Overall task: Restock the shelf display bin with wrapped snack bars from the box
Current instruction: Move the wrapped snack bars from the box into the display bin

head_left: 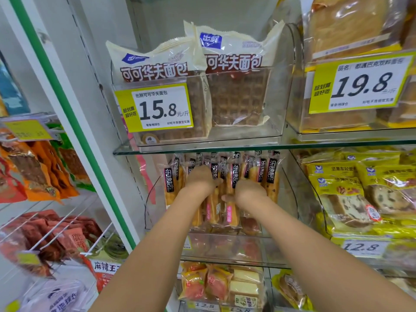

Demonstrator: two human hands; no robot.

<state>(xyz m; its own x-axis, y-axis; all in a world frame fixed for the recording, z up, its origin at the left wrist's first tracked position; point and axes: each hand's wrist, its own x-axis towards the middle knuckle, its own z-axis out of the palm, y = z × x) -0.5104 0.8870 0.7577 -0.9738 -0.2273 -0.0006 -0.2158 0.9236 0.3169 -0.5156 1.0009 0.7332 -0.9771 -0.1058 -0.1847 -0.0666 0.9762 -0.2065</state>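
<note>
Both hands, left hand (202, 176) and right hand (248, 191), are reaching among the upright snack bars (234, 176) nearly filling the display bin (290, 194); fingers are buried beyond view, possibly straightening; box unseen.

The fingers of both the left hand (203, 177) and the right hand (248, 191) disappear among the wrapped snack bars (234, 176), so their grip cannot be judged. The glass shelf (202, 147) cuts off the bars' tops. The display bin (227, 247) front label is blurred, unreadable. No box shows.
</note>
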